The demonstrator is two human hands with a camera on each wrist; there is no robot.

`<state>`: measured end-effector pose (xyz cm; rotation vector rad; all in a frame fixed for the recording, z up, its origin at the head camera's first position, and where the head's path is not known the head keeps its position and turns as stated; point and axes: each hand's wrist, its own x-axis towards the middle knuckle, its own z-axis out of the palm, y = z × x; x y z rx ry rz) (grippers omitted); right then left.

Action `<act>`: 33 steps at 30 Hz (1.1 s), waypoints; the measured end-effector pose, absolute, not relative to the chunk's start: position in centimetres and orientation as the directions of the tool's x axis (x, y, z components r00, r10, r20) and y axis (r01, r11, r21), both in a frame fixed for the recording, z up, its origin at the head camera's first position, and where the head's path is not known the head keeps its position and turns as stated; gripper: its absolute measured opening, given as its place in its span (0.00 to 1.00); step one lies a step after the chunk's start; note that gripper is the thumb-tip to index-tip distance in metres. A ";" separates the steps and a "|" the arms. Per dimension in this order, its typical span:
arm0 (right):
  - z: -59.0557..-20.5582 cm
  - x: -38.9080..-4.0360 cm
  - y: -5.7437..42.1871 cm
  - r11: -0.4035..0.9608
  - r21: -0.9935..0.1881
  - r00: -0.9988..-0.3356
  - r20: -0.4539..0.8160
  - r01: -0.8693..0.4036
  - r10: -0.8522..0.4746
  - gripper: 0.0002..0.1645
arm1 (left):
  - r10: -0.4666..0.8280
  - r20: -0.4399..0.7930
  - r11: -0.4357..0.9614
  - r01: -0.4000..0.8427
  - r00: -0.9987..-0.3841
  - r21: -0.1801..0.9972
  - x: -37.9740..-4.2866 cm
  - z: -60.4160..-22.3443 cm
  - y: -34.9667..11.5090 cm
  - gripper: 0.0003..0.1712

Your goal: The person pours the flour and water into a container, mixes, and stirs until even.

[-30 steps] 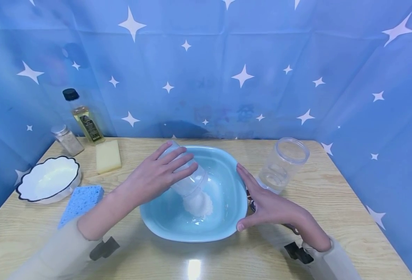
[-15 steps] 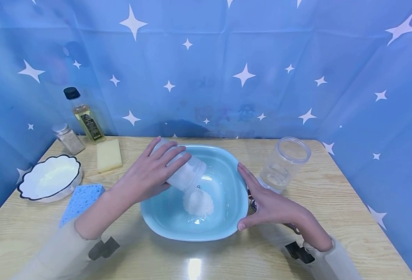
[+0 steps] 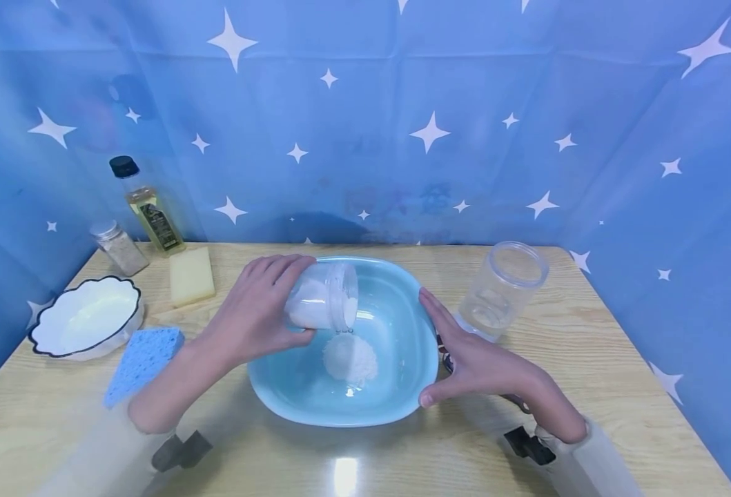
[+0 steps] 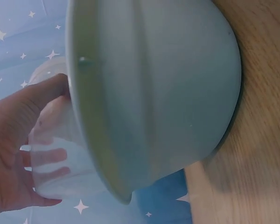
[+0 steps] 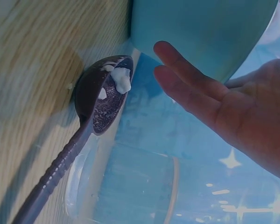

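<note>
My left hand [image 3: 250,310] grips a clear plastic jar [image 3: 317,298], thumb below and fingers over it. The jar lies nearly level over the light-blue basin [image 3: 402,345], its mouth facing right, with white powder inside. A mound of white powder [image 3: 349,359] sits on the basin's floor. In the left wrist view the jar [image 4: 60,126] shows behind the basin's rim, the fingers visible through its wall. My right hand [image 3: 477,362] rests against the basin's right side, thumb and fingers spread along the rim. In the right wrist view its extended fingers [image 5: 189,91] lie beside the basin wall.
A dark ladle [image 5: 102,95] with white clumps lies right of the basin, beside a clear empty-looking container [image 3: 504,290]. On the left are a scalloped white bowl [image 3: 85,317], blue sponge [image 3: 144,362], yellow sponge [image 3: 192,276], shaker jar [image 3: 119,248] and oil bottle [image 3: 154,214].
My left hand has turned the jar from mouth-down, with powder spilling onto the mound, to nearly level, raising its mouth off the powder. The right hand has stayed at the basin's rim.
</note>
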<state>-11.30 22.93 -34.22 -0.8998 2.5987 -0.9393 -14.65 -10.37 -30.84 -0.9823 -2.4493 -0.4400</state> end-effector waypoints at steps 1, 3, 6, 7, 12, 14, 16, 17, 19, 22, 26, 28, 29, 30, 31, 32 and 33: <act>-34.2 -11.3 22.9 0.608 -0.638 -0.783 -0.012 -0.473 -0.622 0.80 | 0.543 0.534 0.696 0.703 -0.648 0.146 -14.6 -30.9 -10.4 0.51; -34.2 -11.2 22.8 0.611 -0.636 -0.785 -0.014 -0.471 -0.620 0.80 | 0.505 0.549 0.692 0.693 -0.666 0.204 -14.6 -31.1 -10.4 0.50; -34.2 -11.2 22.8 0.608 -0.642 -0.785 -0.014 -0.468 -0.619 0.80 | 0.441 0.566 0.659 0.680 -0.697 0.323 -14.6 -31.2 -10.5 0.50; -34.2 -11.2 22.9 0.607 -0.644 -0.786 -0.015 -0.465 -0.618 0.80 | 0.416 0.567 0.646 0.670 -0.710 0.365 -14.6 -31.1 -10.5 0.50; -34.3 -11.3 23.0 0.608 -0.648 -0.790 -0.017 -0.458 -0.613 0.80 | 0.259 0.545 0.584 0.579 -0.798 0.569 -14.7 -30.9 -10.7 0.50; -34.4 -11.3 23.0 0.610 -0.647 -0.790 -0.019 -0.458 -0.613 0.80 | 0.188 0.492 0.534 0.509 -0.850 0.675 -14.7 -30.8 -11.1 0.49; -34.4 -11.3 23.0 0.610 -0.646 -0.789 -0.021 -0.458 -0.614 0.80 | 0.131 0.426 0.444 0.437 -0.895 0.783 -14.8 -30.6 -11.5 0.46; -34.4 -11.3 23.0 0.612 -0.645 -0.789 -0.023 -0.457 -0.614 0.80 | 0.103 0.389 0.392 0.396 -0.916 0.830 -14.8 -30.5 -11.7 0.44; -34.5 -11.4 23.0 0.614 -0.645 -0.789 -0.028 -0.455 -0.614 0.80 | 0.059 0.326 0.259 0.330 -0.944 0.908 -14.7 -30.3 -12.2 0.40; -34.4 -11.4 23.0 0.617 -0.640 -0.788 -0.031 -0.457 -0.615 0.80 | 0.029 0.281 0.057 0.283 -0.959 0.958 -14.7 -30.1 -12.7 0.34; -34.4 -11.4 23.1 0.613 -0.644 -0.784 -0.031 -0.459 -0.620 0.79 | 0.016 0.275 -0.198 0.266 -0.961 0.943 -14.7 -30.4 -13.0 0.31; -34.5 -11.4 23.1 0.610 -0.647 -0.782 -0.032 -0.458 -0.622 0.79 | -0.001 0.302 -0.276 0.291 -0.953 0.916 -14.8 -30.6 -13.2 0.31; -34.5 -11.4 23.1 0.609 -0.647 -0.782 -0.032 -0.459 -0.623 0.79 | -0.017 0.319 -0.293 0.310 -0.948 0.905 -14.8 -30.6 -13.3 0.31; -34.5 -11.4 23.1 0.609 -0.646 -0.781 -0.032 -0.460 -0.624 0.79 | -0.036 0.335 -0.305 0.330 -0.941 0.893 -14.9 -30.7 -13.4 0.31; -34.5 -11.4 23.1 0.608 -0.648 -0.780 -0.033 -0.459 -0.625 0.79 | -0.059 0.341 -0.306 0.342 -0.938 0.888 -14.9 -30.8 -13.6 0.31; -34.6 -11.4 23.1 0.607 -0.648 -0.779 -0.033 -0.460 -0.626 0.79 | -0.075 0.342 -0.283 0.349 -0.937 0.893 -14.9 -30.8 -13.9 0.31; -34.6 -11.5 23.1 0.607 -0.648 -0.778 -0.035 -0.460 -0.627 0.79 | -0.098 0.342 -0.241 0.356 -0.935 0.903 -14.9 -30.9 -14.2 0.31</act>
